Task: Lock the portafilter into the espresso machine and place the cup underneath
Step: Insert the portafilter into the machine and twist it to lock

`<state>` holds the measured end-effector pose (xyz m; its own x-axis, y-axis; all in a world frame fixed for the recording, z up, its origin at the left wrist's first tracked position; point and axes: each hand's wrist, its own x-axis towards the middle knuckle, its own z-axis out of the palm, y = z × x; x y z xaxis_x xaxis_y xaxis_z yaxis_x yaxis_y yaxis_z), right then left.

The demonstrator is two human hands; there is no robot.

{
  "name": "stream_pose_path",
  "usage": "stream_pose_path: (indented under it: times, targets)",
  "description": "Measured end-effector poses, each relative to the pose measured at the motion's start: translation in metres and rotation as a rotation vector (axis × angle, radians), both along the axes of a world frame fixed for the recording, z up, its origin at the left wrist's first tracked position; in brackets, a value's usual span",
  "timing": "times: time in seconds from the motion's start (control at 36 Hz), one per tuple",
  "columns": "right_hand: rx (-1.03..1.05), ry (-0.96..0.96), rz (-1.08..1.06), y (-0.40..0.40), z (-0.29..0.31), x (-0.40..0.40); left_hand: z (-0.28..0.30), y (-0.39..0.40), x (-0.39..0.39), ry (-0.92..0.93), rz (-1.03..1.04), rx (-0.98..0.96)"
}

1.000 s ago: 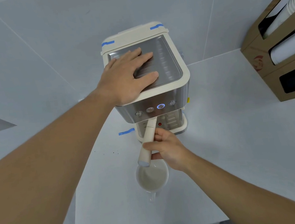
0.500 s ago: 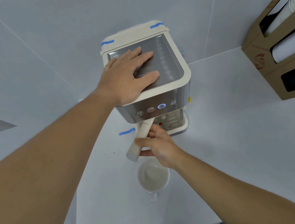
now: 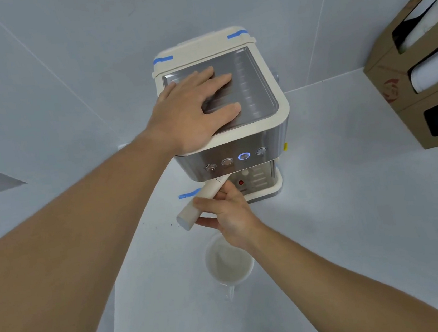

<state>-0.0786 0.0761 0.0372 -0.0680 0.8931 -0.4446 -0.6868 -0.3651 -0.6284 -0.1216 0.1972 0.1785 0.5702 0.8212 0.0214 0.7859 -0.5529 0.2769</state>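
A cream and steel espresso machine (image 3: 267,121) stands on the white counter against the wall. My left hand (image 3: 195,113) lies flat on its metal top, fingers spread. My right hand (image 3: 228,208) grips the cream handle of the portafilter (image 3: 203,201), which sticks out from under the machine's front and points to the lower left. The portafilter's head is hidden under the machine. A white cup (image 3: 228,264) with a clear handle stands on the counter in front of the machine, just below my right wrist.
A brown cardboard dispenser (image 3: 406,82) with stacked paper cups stands at the right. Blue tape marks the counter (image 3: 344,233) beside the machine's left foot. The counter's front edge runs along the bottom of the view.
My right hand has swung the portafilter handle from pointing toward me to pointing left. The left hand and the cup have stayed put.
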Motion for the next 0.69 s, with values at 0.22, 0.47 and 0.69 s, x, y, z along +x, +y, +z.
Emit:
stream_pose_path:
  times: [0.22,0.47,0.69]
  targets:
    - [0.011,-0.019,0.007,-0.0019,-0.0019,0.0008,0.0003,-0.0002,0.0001,-0.006,0.000,-0.005]
    - [-0.031,-0.049,-0.016,-0.0066,-0.0088,0.0040,-0.0003,0.0011,-0.0003,-0.013,-0.003,0.004]
    - [-0.017,-0.054,-0.026,-0.0032,-0.0073,0.0096,-0.0008,0.0015,-0.0004,-0.012,-0.005,0.001]
